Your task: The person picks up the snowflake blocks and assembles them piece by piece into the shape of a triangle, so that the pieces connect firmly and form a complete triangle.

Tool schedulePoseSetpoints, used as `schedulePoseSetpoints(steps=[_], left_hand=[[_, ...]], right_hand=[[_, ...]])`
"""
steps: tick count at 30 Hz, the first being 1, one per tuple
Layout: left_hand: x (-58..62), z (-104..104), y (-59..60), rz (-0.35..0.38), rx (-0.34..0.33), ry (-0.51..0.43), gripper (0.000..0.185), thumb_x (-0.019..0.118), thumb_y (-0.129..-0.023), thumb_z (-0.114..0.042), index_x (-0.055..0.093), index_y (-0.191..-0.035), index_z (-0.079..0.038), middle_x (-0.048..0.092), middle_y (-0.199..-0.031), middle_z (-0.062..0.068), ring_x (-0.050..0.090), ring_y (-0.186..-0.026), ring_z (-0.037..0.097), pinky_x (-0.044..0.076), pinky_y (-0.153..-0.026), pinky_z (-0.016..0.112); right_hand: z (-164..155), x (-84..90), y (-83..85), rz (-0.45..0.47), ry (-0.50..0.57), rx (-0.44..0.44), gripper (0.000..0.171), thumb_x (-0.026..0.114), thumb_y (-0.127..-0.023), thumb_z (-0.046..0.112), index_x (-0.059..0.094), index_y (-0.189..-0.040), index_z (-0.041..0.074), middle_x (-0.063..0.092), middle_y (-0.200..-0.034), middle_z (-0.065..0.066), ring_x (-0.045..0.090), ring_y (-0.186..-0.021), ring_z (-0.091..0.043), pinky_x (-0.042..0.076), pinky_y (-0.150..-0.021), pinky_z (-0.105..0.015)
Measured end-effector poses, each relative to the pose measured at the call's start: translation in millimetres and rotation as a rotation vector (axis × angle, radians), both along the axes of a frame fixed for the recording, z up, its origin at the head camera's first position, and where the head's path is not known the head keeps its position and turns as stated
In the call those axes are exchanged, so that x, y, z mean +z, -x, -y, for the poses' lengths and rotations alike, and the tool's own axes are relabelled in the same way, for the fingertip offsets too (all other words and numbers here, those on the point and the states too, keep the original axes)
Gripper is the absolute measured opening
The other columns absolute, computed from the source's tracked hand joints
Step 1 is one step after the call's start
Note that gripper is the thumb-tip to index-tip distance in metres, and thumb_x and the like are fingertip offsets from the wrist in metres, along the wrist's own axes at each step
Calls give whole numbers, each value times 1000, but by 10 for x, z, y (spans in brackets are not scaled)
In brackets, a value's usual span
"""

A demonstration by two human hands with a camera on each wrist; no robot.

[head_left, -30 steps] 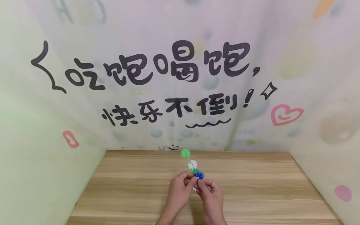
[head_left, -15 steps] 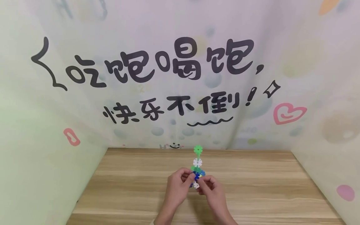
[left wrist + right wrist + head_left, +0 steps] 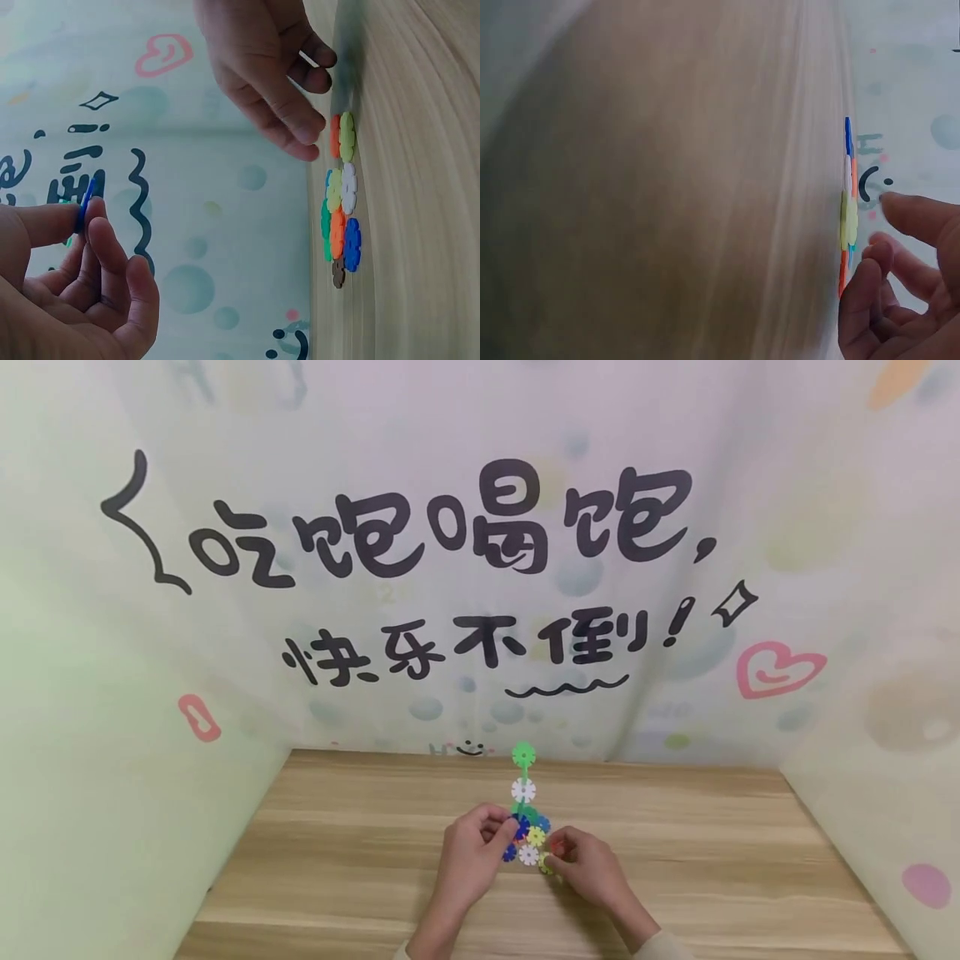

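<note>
Holding a short upright chain of green, white and blue plastic snowflake discs [image 3: 523,789], the left hand [image 3: 471,852] pinches its lower end between thumb and forefinger above the light wooden tabletop [image 3: 337,860]; the left-wrist view shows a blue disc edge [image 3: 85,202] caught in that pinch.

Right hand [image 3: 588,868] is low at the right of a small pile of loose coloured snowflake discs [image 3: 339,217], which lies flat near the middle of the table. Fingers [image 3: 296,124] are half-curled, tips at an orange and a yellow-green disc [image 3: 342,136]; whether they grip one or only touch, I cannot tell.

Step in hand, by my reading: fetching the next piece for the chain.

Next move calls for a clean two-finger lift of one disc off the pile, then lining up its slot with a slot on the chain's lowest disc and pressing it home while the left hand steadies the chain.
</note>
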State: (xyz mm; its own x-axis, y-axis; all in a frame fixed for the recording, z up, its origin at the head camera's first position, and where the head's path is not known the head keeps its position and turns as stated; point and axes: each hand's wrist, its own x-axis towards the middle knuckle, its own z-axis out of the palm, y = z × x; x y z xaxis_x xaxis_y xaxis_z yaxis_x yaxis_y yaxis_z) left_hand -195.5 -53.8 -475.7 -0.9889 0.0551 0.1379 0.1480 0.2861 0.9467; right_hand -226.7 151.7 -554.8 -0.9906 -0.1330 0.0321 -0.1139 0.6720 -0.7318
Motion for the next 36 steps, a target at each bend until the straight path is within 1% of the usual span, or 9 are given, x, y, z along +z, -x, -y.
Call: schedulePoseSetpoints(steps=[4, 9, 18, 23, 27, 30, 31, 33, 36], left_hand=[[-10, -12, 3, -16, -11, -5, 12, 63, -90, -27, 65, -92, -16, 62, -78, -6, 59, -69, 10, 51, -60, 24], [-20, -14, 4, -24, -26, -2, 14, 62, -90, -28, 65, -92, -14, 62, -78, -6, 58, -69, 11, 50, -59, 24], [-4, -12, 9, -12, -23, -7, 12, 62, -91, -29, 65, -93, -18, 63, -79, -7, 59, -69, 11, 50, -59, 25], [-10, -15, 7, -9, -26, -5, 12, 62, -91, -29, 65, -94, -17, 63, -80, -7, 59, -70, 11, 50, -60, 25], [-17, -19, 7, -21, -31, -4, 14, 62, -91, -29, 65, -94, -16, 62, -79, -6, 58, -69, 11, 50, -59, 24], [-18, -18, 4, -26, -33, 1, 15, 62, -91, -29, 65, -93, -14, 62, -78, -5, 58, -69, 11, 50, -59, 24], [-18, -17, 3, -24, -34, 1, 16, 62, -91, -29, 65, -93, -14, 62, -78, -5, 58, -68, 11, 50, -59, 24], [-19, -16, 0, -24, -36, 2, 17, 62, -90, -30, 65, -93, -14, 62, -78, -5, 58, -68, 11, 50, -59, 24], [-18, -18, -1, -27, -39, -4, 18, 62, -90, -31, 65, -92, -13, 62, -77, -5, 58, -68, 11, 50, -59, 24]], right_hand=[[-16, -61, -10, -36, -103, 44, 27, 79, -73, 22, 66, -97, 18, 56, -78, 6, 50, -68, -10, 43, -59, -27], [-19, -92, -17, -43, -186, 47, 31, 80, -71, 20, 67, -99, 18, 55, -78, 6, 48, -69, -10, 42, -62, -29], [-36, -103, -3, -92, -209, 40, 29, 81, -68, 19, 63, -90, 17, 51, -76, 6, 44, -66, -9, 39, -58, -25], [-42, -99, -19, -88, -181, 31, 29, 80, -69, 17, 58, -87, 19, 53, -72, 7, 46, -63, -9, 40, -56, -26], [-61, -85, -52, -62, -103, 10, 25, 77, -73, 13, 57, -86, 19, 56, -73, 8, 51, -64, -9, 43, -58, -27], [-77, -53, -99, -54, 6, 7, 23, 75, -76, 10, 59, -89, 20, 58, -74, 7, 54, -66, -9, 46, -58, -26], [-79, -29, -121, -44, 63, 5, 22, 75, -77, 10, 60, -91, 20, 58, -74, 6, 55, -65, -9, 46, -56, -25], [-50, 133, -202, -10, 183, 9, 22, 72, -79, 7, 62, -95, 17, 60, -75, 0, 56, -64, -13, 48, -55, -25], [-22, 322, -276, 70, 415, 20, 23, 69, -82, 4, 61, -102, 10, 62, -79, -12, 61, -67, -25, 53, -60, -34]])
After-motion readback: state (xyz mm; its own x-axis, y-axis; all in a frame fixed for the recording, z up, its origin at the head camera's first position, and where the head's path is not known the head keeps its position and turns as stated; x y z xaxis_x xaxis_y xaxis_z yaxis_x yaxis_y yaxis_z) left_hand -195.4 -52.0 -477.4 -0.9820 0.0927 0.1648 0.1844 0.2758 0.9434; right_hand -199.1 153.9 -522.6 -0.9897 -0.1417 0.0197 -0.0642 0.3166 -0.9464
